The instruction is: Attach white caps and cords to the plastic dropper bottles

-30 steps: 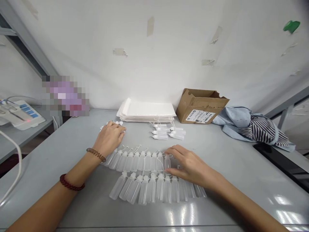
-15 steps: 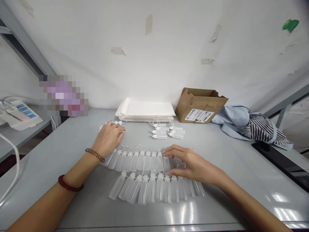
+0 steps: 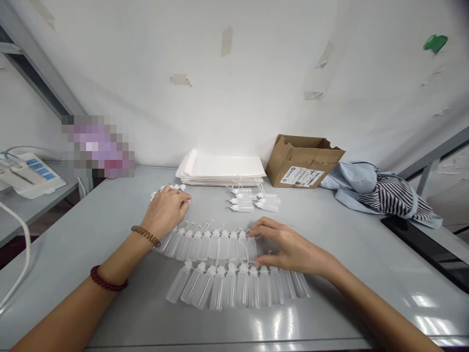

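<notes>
My left hand (image 3: 166,208) rests over a pile of small white caps (image 3: 178,187). Its fingers are bent down together, and the tips are hidden, so what they hold, if anything, does not show. My right hand (image 3: 289,244) hovers at the right end of the back row of clear plastic squeeze bottles (image 3: 205,245), thumb and fingers spread apart and curved. Thin white strapped caps stick up from that row. In front lies a second row of bottles (image 3: 229,288), side by side, the right ones partly under my right hand.
Behind the rows lie several needle-tip bottles (image 3: 242,201). A stack of white padded envelopes (image 3: 227,168) and an open cardboard box (image 3: 306,161) stand by the wall. On the right are a folded blue and striped cloth (image 3: 384,190) and a black phone-like slab (image 3: 425,249).
Both hands keep nearly the same place and pose. The view has shifted very slightly; the bottles and caps look unmoved.
</notes>
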Motion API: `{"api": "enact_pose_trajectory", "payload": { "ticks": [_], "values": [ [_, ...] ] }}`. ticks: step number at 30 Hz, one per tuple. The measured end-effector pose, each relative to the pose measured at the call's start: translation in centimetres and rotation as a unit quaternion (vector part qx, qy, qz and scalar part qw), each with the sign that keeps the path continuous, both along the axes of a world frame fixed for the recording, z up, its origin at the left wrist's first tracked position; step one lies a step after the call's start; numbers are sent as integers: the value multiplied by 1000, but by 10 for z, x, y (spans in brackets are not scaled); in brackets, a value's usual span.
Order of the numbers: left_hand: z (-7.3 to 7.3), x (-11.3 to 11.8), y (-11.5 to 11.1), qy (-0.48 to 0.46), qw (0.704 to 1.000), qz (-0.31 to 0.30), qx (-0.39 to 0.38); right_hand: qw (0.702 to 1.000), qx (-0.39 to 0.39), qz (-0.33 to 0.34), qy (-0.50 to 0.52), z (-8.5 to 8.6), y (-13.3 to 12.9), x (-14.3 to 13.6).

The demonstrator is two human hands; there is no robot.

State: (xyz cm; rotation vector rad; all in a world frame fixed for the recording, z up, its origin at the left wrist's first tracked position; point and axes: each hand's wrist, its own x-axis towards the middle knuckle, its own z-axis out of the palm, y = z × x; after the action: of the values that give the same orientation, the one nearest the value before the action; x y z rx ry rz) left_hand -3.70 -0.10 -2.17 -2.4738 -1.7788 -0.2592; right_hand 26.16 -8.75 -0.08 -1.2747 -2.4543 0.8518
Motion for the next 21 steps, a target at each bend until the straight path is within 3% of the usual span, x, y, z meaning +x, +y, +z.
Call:
{"api": "enact_pose_trajectory", "payload": {
  "ticks": [13, 21],
  "values": [
    [1, 1, -1, 12, 1000, 12, -6, 1000, 22, 9, 9, -6, -1, -2],
    [5, -5, 1, -110, 990, 61, -69, 990, 130, -1, 59, 1, 0, -1]
  ]
}}
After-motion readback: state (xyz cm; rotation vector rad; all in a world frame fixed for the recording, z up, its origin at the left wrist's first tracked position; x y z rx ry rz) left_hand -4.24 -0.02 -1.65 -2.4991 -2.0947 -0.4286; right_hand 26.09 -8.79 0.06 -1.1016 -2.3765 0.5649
